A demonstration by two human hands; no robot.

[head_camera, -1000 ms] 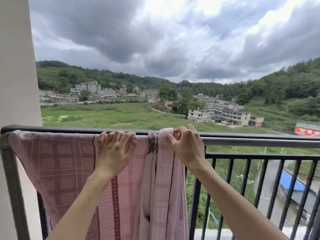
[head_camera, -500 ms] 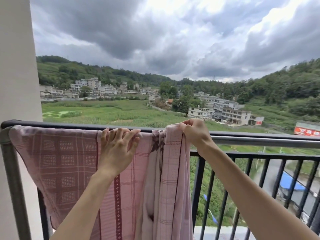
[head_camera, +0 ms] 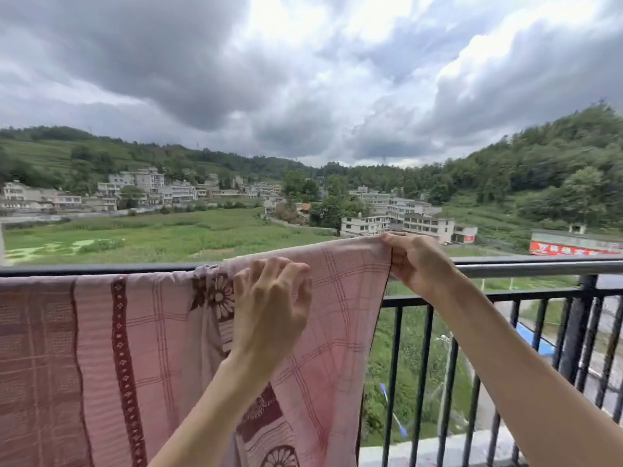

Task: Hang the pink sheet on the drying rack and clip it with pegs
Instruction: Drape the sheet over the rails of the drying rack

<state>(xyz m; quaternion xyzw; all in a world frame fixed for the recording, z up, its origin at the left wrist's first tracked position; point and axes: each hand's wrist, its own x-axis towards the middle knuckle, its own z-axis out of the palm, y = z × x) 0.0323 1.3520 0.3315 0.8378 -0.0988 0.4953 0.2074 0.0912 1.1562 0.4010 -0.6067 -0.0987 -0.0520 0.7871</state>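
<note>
One pink sheet [head_camera: 161, 348], one railing [head_camera: 526, 268] and two hands are seen; pegs cannot be made out. The sheet is pale pink, crossed by thin dark-red check lines, with a vertical maroon band of small diamonds and brown flower-wheel motifs near its middle and lower edge. It is draped over the top bar of the black metal railing, covering the bar from the left edge of the view to about the middle, and hangs down on the near side in soft folds.

The left hand [head_camera: 271, 308] is laid against the cloth just below the bar, its fingers bent and spread, the tips pressed into the fabric. The sheet's upper right corner is pinched by the right hand [head_camera: 416, 261], fingers curled tightly round the hem, and is held raised a little above the bar. Beyond the rail, green fields and pale buildings [head_camera: 397, 222] are visible under heavy cloud.
</note>
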